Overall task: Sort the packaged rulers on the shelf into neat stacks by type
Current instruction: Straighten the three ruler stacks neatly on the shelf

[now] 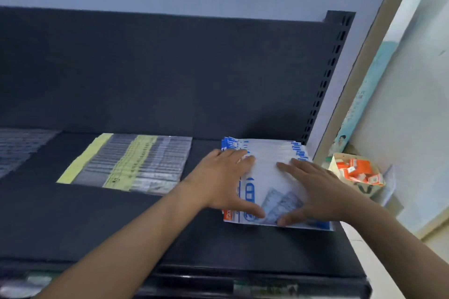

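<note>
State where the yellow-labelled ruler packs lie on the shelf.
The yellow-labelled ruler packs lie centrally on the shelf in the head view, left of the blue-and-white stack.

Blue-white ruler stack (269, 153) on dark shelf (121, 226). Left hand (226, 177) lies flat on its left half, right hand (313, 189) on its right, fingers straight. Yellow-labelled clear stack (128, 162) sits apart to its left, box of orange packs (357, 172) to its right.

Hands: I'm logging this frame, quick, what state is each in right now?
Left hand: open, fingers straight, pressing on the blue-and-white ruler packs.
Right hand: open, fingers straight, pressing on the same packs.
</note>
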Demonstrator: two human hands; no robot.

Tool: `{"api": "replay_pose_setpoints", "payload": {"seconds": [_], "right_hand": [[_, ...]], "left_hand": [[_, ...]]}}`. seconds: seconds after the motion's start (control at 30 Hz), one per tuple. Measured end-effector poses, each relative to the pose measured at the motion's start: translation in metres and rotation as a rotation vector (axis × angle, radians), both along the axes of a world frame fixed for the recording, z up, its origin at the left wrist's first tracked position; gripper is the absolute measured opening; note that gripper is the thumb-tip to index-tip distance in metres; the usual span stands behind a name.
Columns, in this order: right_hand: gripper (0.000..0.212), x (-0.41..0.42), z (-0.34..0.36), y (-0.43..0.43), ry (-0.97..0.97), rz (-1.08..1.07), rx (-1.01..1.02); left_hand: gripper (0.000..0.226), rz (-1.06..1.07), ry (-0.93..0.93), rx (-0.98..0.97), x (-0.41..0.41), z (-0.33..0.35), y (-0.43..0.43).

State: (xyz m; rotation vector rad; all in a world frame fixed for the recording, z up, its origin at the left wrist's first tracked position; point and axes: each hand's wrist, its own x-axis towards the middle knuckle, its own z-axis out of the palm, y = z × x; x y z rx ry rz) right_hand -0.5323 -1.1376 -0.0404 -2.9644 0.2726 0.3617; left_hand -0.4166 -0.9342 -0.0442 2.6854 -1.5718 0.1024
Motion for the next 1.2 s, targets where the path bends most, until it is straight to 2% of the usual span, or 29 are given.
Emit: {"api": "replay_pose_setpoints", "payload": {"seconds": [0.13,0.23,0.3,0.4,0.47,0.57,0.67,0.8,0.97,1.2], "right_hand": [[0.131,0.013,-0.003,-0.019,-0.004,0.014,0.095],[0.129,0.025,-0.012,-0.027,-0.099,-0.012,0.203],[0.132,0.028,-0.016,-0.03,-0.189,-0.105,0.346],[0.14,0.033,-0.019,-0.036,-0.337,-0.262,0.571],[0.14,0.039,-0.018,-0.041,-0.4,-0.335,0.707],[0.125,0.052,-0.014,-0.048,-0.397,-0.423,0.844],[0.106,0.062,-0.012,-0.052,-0.368,-0.463,0.903],[0.087,0.069,-0.012,-0.056,-0.371,-0.49,0.972],[0.088,0.077,-0.008,-0.068,-0.276,-0.506,0.985],[0.096,0.078,-0.007,-0.064,-0.241,-0.533,1.001]], "left_hand": [[0.111,0.081,0.125,0.08,0.003,0.0,-0.019],[0.104,0.161,0.27,0.012,0.014,0.001,-0.025],[0.104,0.231,0.373,-0.064,0.022,-0.002,-0.027],[0.118,0.379,0.571,-0.232,0.034,-0.011,-0.03],[0.133,0.479,0.627,-0.302,0.038,-0.013,-0.036],[0.14,0.597,0.66,-0.349,0.041,-0.013,-0.049],[0.146,0.627,0.785,-0.477,0.048,-0.015,-0.058],[0.131,0.679,0.927,-0.678,0.055,-0.012,-0.068],[0.133,0.78,0.884,-0.602,0.06,-0.012,-0.073],[0.13,0.729,1.119,-0.731,0.065,-0.015,-0.066]]}}
